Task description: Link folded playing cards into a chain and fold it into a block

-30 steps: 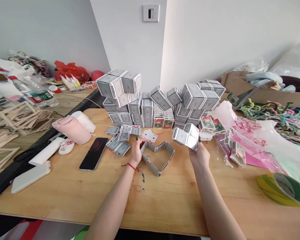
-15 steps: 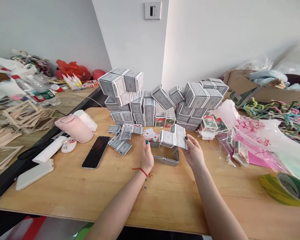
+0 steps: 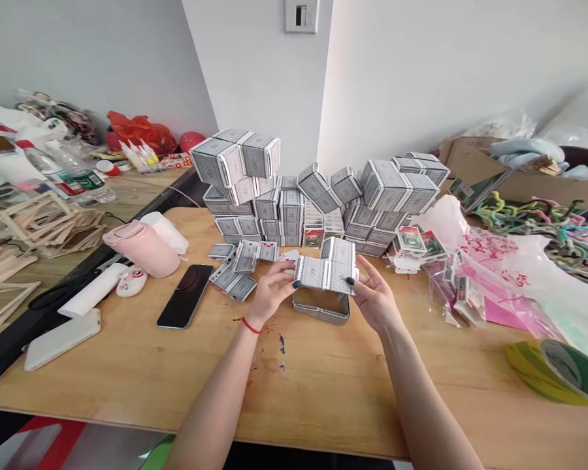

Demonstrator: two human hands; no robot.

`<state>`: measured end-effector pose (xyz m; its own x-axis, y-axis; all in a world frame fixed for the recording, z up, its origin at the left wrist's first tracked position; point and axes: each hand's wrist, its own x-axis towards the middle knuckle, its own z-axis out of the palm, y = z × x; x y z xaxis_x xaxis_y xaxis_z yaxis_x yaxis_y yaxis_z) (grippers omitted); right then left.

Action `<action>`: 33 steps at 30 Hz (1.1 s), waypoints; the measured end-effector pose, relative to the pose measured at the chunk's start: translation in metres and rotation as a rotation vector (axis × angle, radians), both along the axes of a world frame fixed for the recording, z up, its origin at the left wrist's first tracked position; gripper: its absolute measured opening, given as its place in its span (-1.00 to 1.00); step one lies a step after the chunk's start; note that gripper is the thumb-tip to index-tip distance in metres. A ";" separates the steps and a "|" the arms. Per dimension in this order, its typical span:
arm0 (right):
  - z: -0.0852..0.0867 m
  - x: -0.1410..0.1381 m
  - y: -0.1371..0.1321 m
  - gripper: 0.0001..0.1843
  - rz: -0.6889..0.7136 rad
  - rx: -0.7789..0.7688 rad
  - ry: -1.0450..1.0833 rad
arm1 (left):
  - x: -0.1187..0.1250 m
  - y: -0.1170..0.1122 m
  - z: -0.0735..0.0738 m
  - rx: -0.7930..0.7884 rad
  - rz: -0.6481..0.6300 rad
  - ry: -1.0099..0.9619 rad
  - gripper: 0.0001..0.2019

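Observation:
A panel of joined playing cards (image 3: 327, 266), backs up, is held between my two hands. My left hand (image 3: 271, 292) pinches its left edge, thumb on top. My right hand (image 3: 372, 295) grips the right edge, its thumb over the near corner. Just beneath the panel, a low open frame of folded cards (image 3: 322, 311) rests on the wooden table (image 3: 313, 385); the panel hides its far side. Left of my left hand lie loose cards (image 3: 234, 284), some overlapping. Behind the hands stands a wall of card blocks (image 3: 281, 205), stacked higher at both ends.
A black phone (image 3: 185, 296), pink cup (image 3: 144, 247) and white mouse (image 3: 131, 281) lie to the left. Card boxes (image 3: 411, 241), plastic bags (image 3: 490, 251) and a tape roll (image 3: 558, 371) are on the right. Wooden frames (image 3: 49, 225) pile up at far left.
My left hand has moved from beside the frame to take hold of the panel's left edge. The panel has shifted slightly left and tilted, still in my right hand.

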<state>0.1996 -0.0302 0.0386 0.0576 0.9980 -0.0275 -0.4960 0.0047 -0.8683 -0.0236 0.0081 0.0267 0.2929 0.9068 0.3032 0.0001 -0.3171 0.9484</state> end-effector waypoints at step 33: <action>0.011 0.009 -0.010 -0.52 0.179 0.091 -0.338 | -0.009 -0.004 0.010 -0.269 -0.206 0.057 -0.78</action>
